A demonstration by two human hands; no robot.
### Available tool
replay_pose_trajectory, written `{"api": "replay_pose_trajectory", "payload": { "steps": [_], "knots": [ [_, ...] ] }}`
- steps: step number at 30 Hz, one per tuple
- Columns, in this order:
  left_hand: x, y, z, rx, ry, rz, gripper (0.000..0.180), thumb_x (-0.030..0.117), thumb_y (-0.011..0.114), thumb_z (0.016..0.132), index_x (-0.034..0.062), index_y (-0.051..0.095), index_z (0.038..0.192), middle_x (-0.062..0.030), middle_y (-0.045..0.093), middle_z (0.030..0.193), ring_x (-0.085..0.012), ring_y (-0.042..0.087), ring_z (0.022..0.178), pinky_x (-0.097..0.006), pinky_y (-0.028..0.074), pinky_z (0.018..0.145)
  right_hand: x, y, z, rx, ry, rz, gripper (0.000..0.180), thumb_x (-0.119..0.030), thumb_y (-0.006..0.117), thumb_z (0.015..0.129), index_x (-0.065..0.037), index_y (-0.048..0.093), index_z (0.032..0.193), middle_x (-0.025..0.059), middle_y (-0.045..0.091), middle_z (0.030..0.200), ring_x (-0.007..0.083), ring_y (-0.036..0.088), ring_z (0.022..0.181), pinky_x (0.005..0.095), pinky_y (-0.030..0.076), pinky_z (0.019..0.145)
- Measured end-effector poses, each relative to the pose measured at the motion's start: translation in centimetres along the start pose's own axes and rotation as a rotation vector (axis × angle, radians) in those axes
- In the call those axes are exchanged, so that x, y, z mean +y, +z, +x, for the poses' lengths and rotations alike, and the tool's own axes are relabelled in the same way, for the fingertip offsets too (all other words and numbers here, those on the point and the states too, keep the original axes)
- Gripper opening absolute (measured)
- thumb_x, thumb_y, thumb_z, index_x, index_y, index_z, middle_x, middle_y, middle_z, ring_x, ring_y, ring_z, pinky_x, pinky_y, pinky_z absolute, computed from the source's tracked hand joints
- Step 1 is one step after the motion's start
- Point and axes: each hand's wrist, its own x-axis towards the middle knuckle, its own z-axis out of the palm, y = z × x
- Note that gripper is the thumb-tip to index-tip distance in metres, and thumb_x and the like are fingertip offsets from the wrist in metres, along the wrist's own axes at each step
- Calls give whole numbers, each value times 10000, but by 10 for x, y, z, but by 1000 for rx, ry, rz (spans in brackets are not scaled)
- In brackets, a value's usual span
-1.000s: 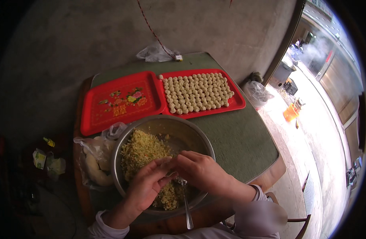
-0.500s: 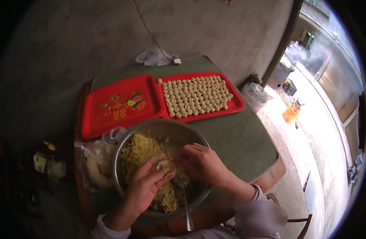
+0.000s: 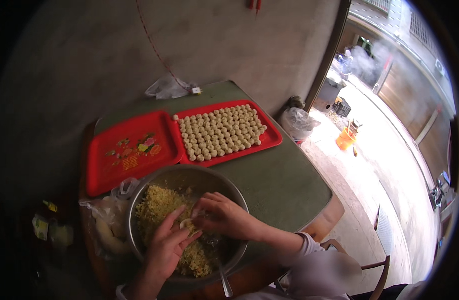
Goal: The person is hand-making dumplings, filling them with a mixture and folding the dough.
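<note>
A small round dough wrapper rests in the fingers of my left hand, over a large metal bowl. Curled fingers of my right hand pinch at the wrapper's right edge. Filling inside it is mostly hidden by my fingers. Crumbly yellow filling is heaped in the bowl, mainly on its left and near side. A metal spoon leans in the bowl, its handle over the near rim.
Behind the bowl, a flowered red tray lies beside another red tray holding rows of small dumplings. A plastic bag with pale dough sits left of the bowl. Right of the green table are a chair and an orange bucket.
The view has shifted, so the table and trays appear lower and further left. My right fingers have closed in on the wrapper, which now looks more gathered.
</note>
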Motion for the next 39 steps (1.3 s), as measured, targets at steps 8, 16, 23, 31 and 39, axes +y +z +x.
{"api": "replay_pose_trajectory", "payload": {
  "steps": [8,16,23,31,39],
  "knots": [
    [6,-9,5,19,76,25,512,40,464,926,-11,296,1407,-163,562,1204,-240,564,1116,-362,449,980,16,-12,3,30,63,186,104,-75,587,864,-40,584,962,110,584,909,289,576,896,350,477,785],
    [29,-33,-7,101,243,57,472,22,428,937,-27,325,1395,-208,505,1297,-280,529,1185,-342,452,984,-6,3,0,-261,92,-70,212,-94,586,857,-82,598,1068,141,595,802,326,619,795,415,511,677],
    [18,-23,-10,55,206,9,506,36,454,939,-21,284,1413,-189,528,1265,-253,540,1163,-360,439,997,-22,-12,4,-1,-102,-221,167,-127,592,868,-79,606,1027,132,586,910,321,566,912,396,473,782],
    [6,0,1,-8,63,5,579,4,452,916,-31,210,1442,-136,524,1243,-181,528,1151,-387,436,1012,-5,-4,4,27,54,56,143,-135,589,875,-51,608,989,113,584,948,293,557,949,384,448,834],
    [0,-2,10,-22,40,-13,499,54,450,954,-34,270,1410,-128,529,1222,-171,529,1134,-385,433,1017,3,-2,4,70,35,1,149,-141,621,839,-46,577,945,103,555,905,284,535,891,374,444,790]
  ]
}}
